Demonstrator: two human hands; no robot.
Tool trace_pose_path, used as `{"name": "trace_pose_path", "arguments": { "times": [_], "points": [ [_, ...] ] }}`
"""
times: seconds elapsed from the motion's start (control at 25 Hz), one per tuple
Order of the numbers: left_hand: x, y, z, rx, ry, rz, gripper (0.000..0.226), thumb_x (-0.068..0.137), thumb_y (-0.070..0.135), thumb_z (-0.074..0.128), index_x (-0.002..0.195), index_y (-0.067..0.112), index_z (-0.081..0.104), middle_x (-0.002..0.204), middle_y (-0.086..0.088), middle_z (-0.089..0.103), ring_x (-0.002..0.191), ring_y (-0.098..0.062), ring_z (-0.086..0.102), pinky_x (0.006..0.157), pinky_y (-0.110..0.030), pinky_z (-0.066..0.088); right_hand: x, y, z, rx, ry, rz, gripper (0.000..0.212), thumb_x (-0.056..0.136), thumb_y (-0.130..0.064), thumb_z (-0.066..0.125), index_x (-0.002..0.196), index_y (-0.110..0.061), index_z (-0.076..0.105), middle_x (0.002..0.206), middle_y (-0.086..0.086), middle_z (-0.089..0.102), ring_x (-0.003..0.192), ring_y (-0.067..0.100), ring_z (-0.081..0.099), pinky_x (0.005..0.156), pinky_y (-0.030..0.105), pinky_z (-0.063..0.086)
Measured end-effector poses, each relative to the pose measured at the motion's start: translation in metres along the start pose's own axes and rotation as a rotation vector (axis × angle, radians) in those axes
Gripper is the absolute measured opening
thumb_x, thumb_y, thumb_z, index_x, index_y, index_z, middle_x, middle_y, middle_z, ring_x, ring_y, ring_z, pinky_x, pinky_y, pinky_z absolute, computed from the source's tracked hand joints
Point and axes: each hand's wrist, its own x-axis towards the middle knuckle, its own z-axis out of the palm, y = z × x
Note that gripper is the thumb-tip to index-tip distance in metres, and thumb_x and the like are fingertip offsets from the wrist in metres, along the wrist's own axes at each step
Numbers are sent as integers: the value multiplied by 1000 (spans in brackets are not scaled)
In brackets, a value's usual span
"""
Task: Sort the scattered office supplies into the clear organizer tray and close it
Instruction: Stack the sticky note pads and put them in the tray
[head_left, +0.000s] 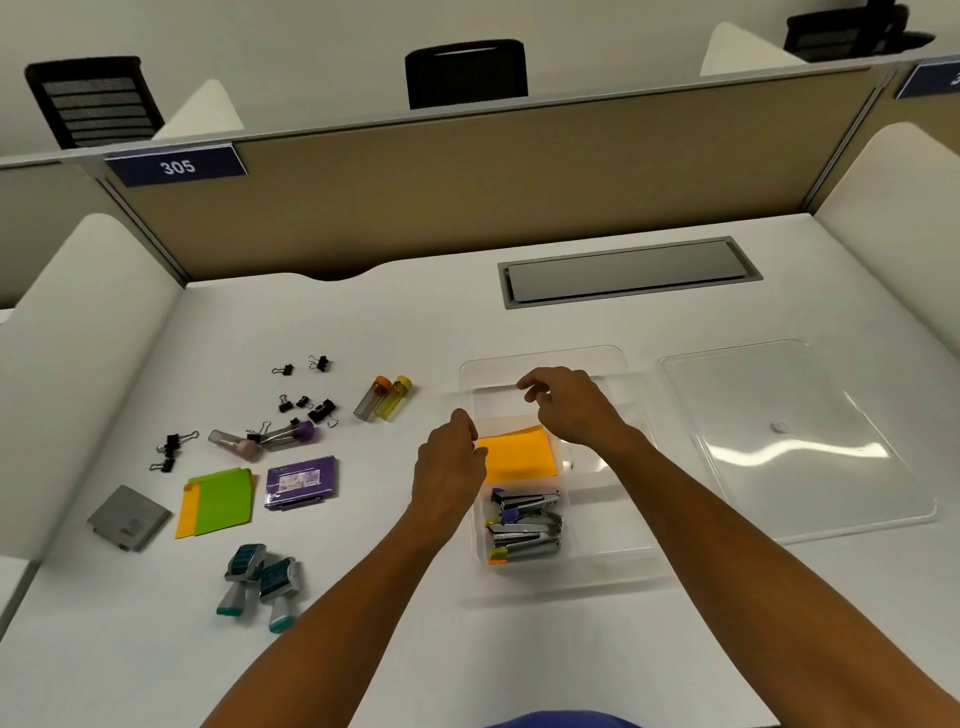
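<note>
The clear organizer tray (613, 564) lies at the desk's middle right. An orange sticky pad (519, 457) rests in its middle compartment, and several staplers (527, 525) fill the near one. My left hand (449, 457) hovers at the tray's left rim, fingers curled and holding nothing. My right hand (569, 405) hangs over the far part of the tray with loose, empty fingers. The clear lid (795, 441) lies flat to the right. Left of the tray are green and orange sticky notes (221, 501), a purple box (301, 482), two stamps (260, 582), small tubes (384, 397) and black binder clips (306, 402).
A grey pad (130, 517) lies at the far left. A grey cable hatch (628, 273) is set into the desk behind the tray. A beige partition (467, 176) closes the back, and white dividers (72, 364) flank both sides.
</note>
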Motion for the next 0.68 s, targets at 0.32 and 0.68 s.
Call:
{"name": "trace_pose_path", "arguments": {
  "times": [0.32,0.68],
  "points": [
    [-13,-27,-31,67,103,-13,18,89,37,62,101,26,54,94,9,67,80,-14,62,68,-29,45,-4,-31,19,30,-37,-81,31,93,-6,53,116,-23,65,113,0,69,97,12,61,86,29,53],
    [-40,-128,-87,-213,200,-344,17,81,39,69,90,31,58,94,11,65,85,-12,61,63,-26,42,-7,-89,59,20,-135,-232,27,94,-17,54,117,-25,65,110,-2,68,93,13,62,80,26,50]
  ]
}}
